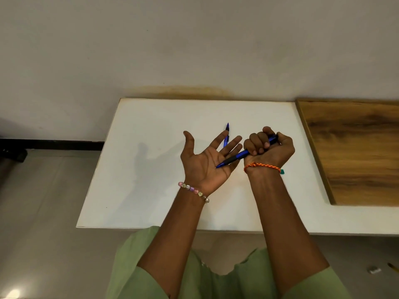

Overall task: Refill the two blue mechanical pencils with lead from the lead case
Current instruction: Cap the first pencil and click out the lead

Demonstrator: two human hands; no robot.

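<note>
Two blue mechanical pencils (246, 154) (226, 134); two hands (207, 160) (269, 147); two bracelets (193, 190) (262, 167); one white table (151, 169); one wooden board (356, 152)

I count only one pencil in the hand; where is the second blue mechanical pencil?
In the head view, the second blue mechanical pencil lies on the white table, partly hidden behind the fingers of the open left hand.

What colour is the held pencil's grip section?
Black, on the blue mechanical pencil; head view.
</note>
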